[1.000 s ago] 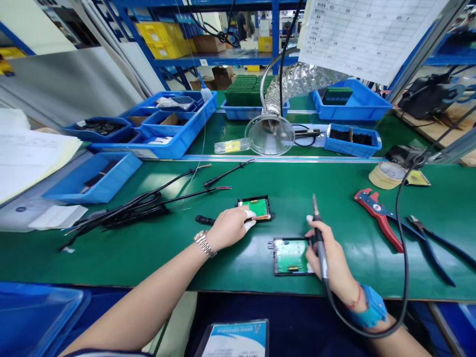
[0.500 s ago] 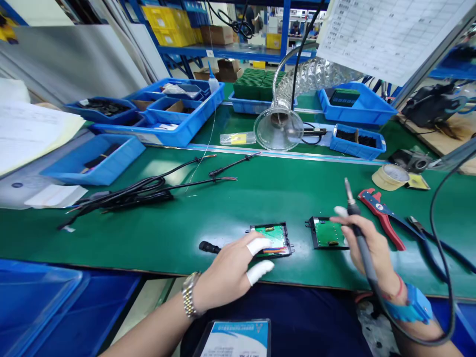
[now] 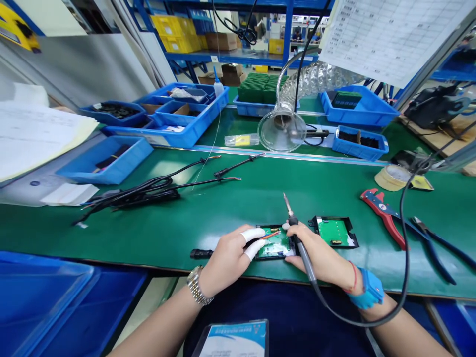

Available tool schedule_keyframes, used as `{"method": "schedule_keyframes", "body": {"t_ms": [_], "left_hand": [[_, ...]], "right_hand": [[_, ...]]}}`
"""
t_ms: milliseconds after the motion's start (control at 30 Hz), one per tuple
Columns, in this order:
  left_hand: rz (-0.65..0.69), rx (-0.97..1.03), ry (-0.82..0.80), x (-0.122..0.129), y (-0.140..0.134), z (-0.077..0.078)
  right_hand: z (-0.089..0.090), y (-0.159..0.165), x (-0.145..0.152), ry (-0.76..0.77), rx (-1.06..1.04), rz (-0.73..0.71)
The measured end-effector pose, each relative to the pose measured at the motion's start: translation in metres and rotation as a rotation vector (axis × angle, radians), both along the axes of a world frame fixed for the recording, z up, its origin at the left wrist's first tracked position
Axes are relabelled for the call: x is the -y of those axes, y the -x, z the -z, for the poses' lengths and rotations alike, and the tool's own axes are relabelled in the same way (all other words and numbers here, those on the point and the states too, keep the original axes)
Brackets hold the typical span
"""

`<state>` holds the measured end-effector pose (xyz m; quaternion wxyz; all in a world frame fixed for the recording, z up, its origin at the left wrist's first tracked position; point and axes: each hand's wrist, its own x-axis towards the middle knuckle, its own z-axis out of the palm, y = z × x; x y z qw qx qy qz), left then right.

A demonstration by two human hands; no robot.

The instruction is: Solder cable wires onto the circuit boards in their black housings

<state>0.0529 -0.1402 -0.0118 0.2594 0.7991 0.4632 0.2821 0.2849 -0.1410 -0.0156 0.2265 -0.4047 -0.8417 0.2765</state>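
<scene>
My left hand (image 3: 232, 253), with white finger cots on thumb and index finger, pinches a cable whose orange and blue wires (image 3: 269, 235) lie over a green circuit board (image 3: 278, 246) in a black case. The cable's black connector end (image 3: 201, 254) sticks out to the left of my hand. My right hand (image 3: 316, 250) holds a soldering iron (image 3: 302, 248), tip up and pointing away from me, while its fingers touch the right side of that case. A second cased circuit board (image 3: 334, 232) lies just to the right on the green mat.
Red-handled wire strippers (image 3: 386, 220) and cutters (image 3: 442, 243) lie on the right. A fume extractor funnel (image 3: 281, 131) stands at the back. Black cables (image 3: 141, 196) lie on the left, near blue bins (image 3: 107, 161). The iron's cord (image 3: 404, 238) loops past my right wrist.
My right hand has moved left with the soldering iron, from the second board to the first board's case. My left hand now pinches the cable and has lifted its wires above the board.
</scene>
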Motion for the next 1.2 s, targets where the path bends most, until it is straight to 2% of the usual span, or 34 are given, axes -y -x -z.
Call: {"method": "schedule_keyframes", "body": {"t_ms": [100, 267, 400, 567, 733, 867, 1033, 1200], "left_hand": [[-0.002, -0.004, -0.024, -0.001, 0.0, -0.003], [0.067, -0.04, -0.001, -0.004, -0.008, -0.011], [0.126, -0.03, -0.004, -0.007, -0.018, -0.015], [0.096, 0.018, 0.012, -0.01, -0.022, -0.013], [0.201, 0.018, -0.014, -0.008, -0.019, -0.009], [0.187, -0.037, -0.118, -0.011, -0.016, -0.008], [0.185, -0.012, -0.184, -0.017, -0.014, -0.018], [0.151, -0.05, -0.152, -0.021, -0.012, -0.028]], "right_hand": [[-0.002, -0.008, 0.009, 0.009, -0.008, 0.036], [-0.007, -0.003, 0.017, -0.094, -0.204, 0.244], [-0.01, 0.011, 0.014, 0.001, -0.354, 0.338], [-0.005, 0.017, 0.006, 0.068, -0.432, 0.425], [-0.001, 0.018, 0.003, 0.123, -0.498, 0.441], [-0.004, 0.016, 0.004, 0.141, -0.576, 0.449], [-0.014, 0.013, 0.003, 0.158, -0.628, 0.369], [-0.021, 0.016, 0.001, 0.045, -0.537, 0.349]]}}
